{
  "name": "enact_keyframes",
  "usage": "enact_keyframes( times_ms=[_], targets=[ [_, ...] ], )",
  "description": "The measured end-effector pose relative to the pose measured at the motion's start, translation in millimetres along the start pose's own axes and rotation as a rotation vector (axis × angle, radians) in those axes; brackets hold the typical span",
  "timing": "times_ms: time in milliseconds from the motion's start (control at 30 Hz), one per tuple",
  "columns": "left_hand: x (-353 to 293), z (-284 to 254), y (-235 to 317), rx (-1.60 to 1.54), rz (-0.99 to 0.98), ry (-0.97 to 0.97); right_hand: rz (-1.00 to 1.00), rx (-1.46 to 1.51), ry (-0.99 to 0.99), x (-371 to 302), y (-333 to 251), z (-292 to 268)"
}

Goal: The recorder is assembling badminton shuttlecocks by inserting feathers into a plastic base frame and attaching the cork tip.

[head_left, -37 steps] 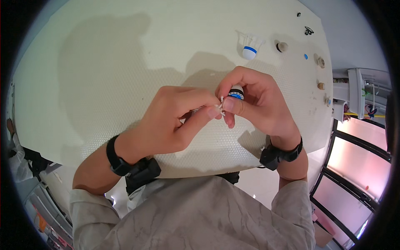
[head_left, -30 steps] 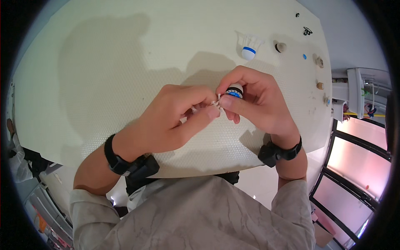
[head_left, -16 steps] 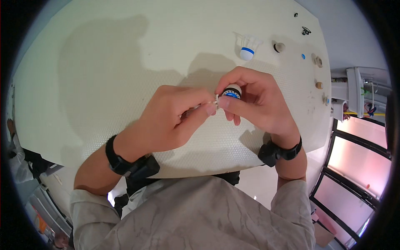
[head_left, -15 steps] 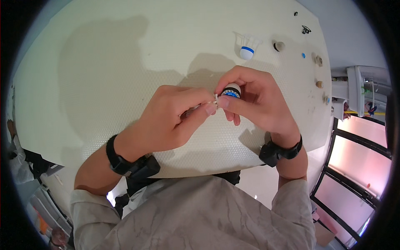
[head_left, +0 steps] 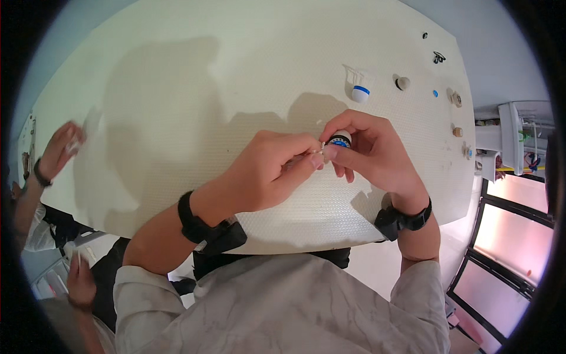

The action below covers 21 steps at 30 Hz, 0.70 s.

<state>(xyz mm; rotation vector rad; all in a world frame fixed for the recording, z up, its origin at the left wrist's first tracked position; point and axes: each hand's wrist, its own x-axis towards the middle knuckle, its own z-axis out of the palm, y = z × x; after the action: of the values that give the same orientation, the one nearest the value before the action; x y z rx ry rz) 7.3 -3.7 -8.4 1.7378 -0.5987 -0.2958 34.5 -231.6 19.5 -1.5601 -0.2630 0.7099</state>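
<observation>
In the middle of the white table (head_left: 171,177), my two hands meet at the fingertips. My right hand (head_left: 380,154) grips a shuttlecock base (head_left: 340,139) with a rounded white head, a black band and a blue ring of small holes. Between thumb and forefinger, my left hand (head_left: 268,168) pinches a tiny off-white piece (head_left: 322,148) right beside that base; fingers hide most of it. Farther off stands a shuttlecock (head_left: 361,93) with a white head, a blue band and a clear skirt, touched by neither hand.
Along the right lie another rounded base (head_left: 402,84), a blue disc (head_left: 435,93), black pieces (head_left: 438,57) and several small tan parts (head_left: 457,132). At the left edge, another person's hand (head_left: 59,147) reaches over the table; a second hand (head_left: 81,280) is lower down.
The view has shifted, so table and parts appear a little lower and to the right. Another person's hands have come in at the left. My own grips stay the same.
</observation>
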Motion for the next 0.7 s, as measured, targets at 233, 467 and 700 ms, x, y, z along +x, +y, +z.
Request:
enact_keyframes(
  times_ms=[233, 467, 700],
  targets=[
    [0.2, 1.3, -7.5, 0.084, 0.076, 0.084, -0.034, -0.031, 0.0, 3.2, 1.5, -0.4],
    [-1.9, 6.7, -7.9, 0.146, 0.199, 0.109, -0.024, 0.072, -0.062, 3.4, 3.4, 0.6],
    [5.8, 19.9, -11.0, 0.083, 0.143, 0.134, 0.007, -0.022, -0.014, 2.2, 0.1, -7.2]
  ],
)
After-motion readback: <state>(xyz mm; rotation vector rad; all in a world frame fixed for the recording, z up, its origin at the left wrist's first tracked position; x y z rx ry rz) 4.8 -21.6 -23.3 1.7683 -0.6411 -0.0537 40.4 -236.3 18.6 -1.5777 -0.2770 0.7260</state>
